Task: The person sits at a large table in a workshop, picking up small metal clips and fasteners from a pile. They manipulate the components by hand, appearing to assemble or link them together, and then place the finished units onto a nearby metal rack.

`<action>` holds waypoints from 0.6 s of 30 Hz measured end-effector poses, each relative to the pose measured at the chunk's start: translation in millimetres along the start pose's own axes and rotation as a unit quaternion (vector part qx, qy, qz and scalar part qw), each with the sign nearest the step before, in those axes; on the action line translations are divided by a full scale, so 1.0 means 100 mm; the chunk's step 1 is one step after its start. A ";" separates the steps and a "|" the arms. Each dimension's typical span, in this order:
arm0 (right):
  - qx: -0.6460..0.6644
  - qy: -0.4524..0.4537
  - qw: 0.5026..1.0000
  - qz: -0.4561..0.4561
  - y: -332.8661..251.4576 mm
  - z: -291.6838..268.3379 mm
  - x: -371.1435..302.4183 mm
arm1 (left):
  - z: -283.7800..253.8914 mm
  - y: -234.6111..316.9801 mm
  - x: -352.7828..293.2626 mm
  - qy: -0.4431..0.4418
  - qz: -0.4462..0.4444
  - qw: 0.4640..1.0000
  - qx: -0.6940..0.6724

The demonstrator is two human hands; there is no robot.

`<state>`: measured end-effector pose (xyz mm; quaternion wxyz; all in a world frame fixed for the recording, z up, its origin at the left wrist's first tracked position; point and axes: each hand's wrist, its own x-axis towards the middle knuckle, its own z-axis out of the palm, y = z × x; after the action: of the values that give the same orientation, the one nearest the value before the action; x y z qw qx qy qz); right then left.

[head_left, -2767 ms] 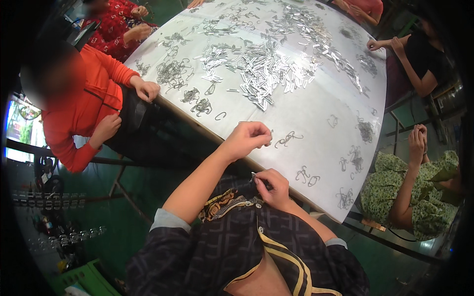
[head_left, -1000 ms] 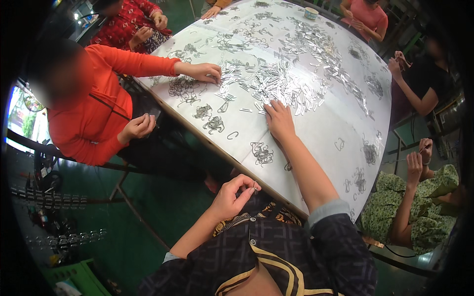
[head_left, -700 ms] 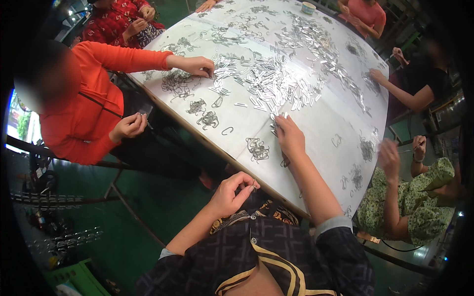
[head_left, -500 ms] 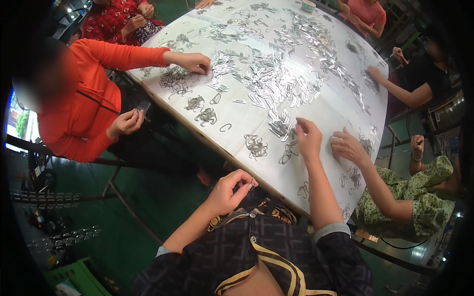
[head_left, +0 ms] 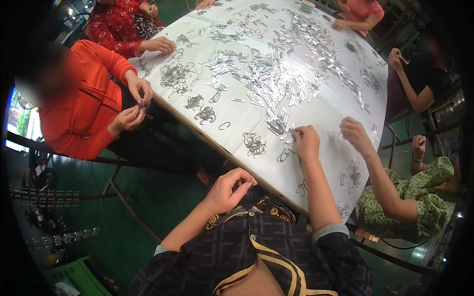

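My left hand (head_left: 228, 191) is closed in a pinch just off the table's near edge. Between its thumb and forefinger sits a small dark metal piece (head_left: 253, 182), mostly hidden by the fingers. My right hand (head_left: 308, 144) is over the table, fingertips pinched together beside a small heap of flat silver strips (head_left: 279, 122). Whatever those fingers grip is too small to make out. Close by lie some thin wire hooks (head_left: 284, 152), and further left is a tangled pile of hooks (head_left: 254, 144). A larger heap of silver strips (head_left: 276, 81) spreads behind.
The white table (head_left: 232, 133) has a bare wooden edge (head_left: 200, 135) on my side. Several people work around it, including one in an orange top (head_left: 84, 108) and one in green patterned clothing (head_left: 395, 200). A small tub (head_left: 307, 6) stands at the far end.
My right hand has dipped slightly, its fingertips closing by the strips. My left hand stays put. The orange-clad person's hands have come together; the right neighbour's hand has lifted and moved away.
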<state>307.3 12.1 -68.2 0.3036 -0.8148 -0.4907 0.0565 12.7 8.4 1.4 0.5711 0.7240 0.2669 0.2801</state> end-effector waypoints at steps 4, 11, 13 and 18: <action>0.023 -0.011 0.999 0.029 0.00 -0.04 0.06 | 0.01 0.03 0.00 -0.003 -0.006 1.000 -0.001; 0.430 -0.113 0.884 0.146 -0.24 -0.24 -0.03 | 0.02 0.02 0.00 -0.003 -0.003 1.000 -0.001; 0.497 -0.174 0.836 0.154 -0.44 -0.28 -0.23 | 0.03 0.04 0.01 0.005 -0.003 1.000 0.011; 0.532 -0.226 0.808 0.116 -0.89 -0.34 -0.71 | 0.07 0.01 0.00 0.036 0.015 0.999 0.036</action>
<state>216.0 -32.5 -5.9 0.5609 -0.5407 -0.3403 0.5265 18.0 3.4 1.0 0.5305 0.7371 0.2864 0.3052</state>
